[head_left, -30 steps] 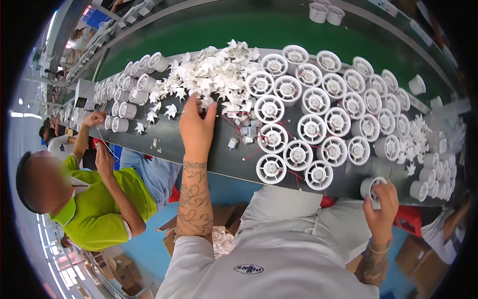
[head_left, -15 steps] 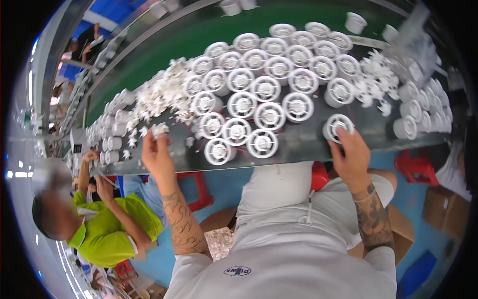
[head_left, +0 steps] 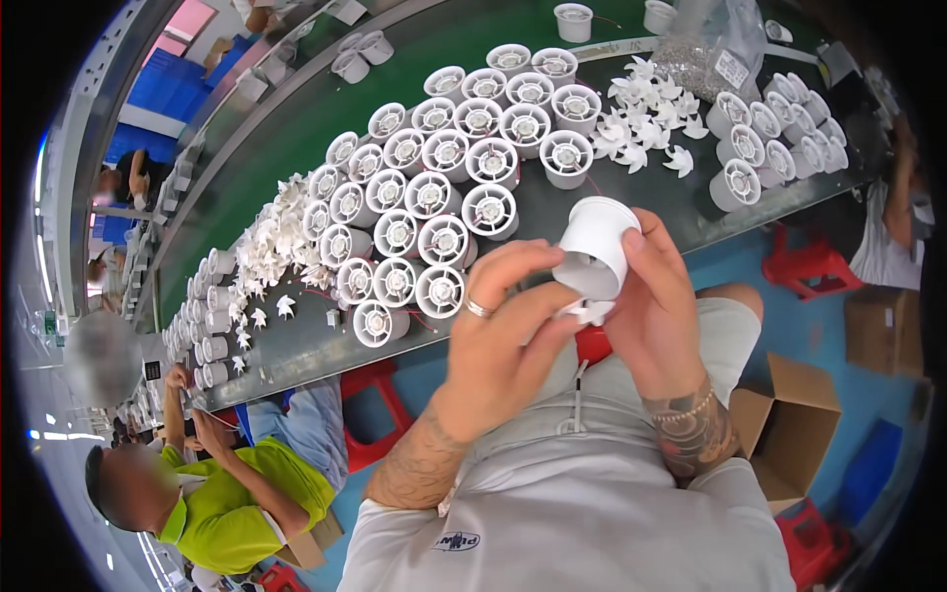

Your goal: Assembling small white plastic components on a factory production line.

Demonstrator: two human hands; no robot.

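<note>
Above lap [head_left: 533,419]: left fingers [head_left: 513,264] pinching white impeller [head_left: 593,313], seemingly touching white cup [head_left: 598,237]; right fingers [head_left: 645,260] gripping cup

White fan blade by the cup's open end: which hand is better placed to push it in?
Likely the left hand: it pinches the fan blade right by the open end of the white cup. The right hand grips the cup's side, so seems better for steadying.

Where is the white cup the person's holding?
In the head view, the white cup is right of centre, between the left hand and right hand, just above a small white bladed piece.
</note>
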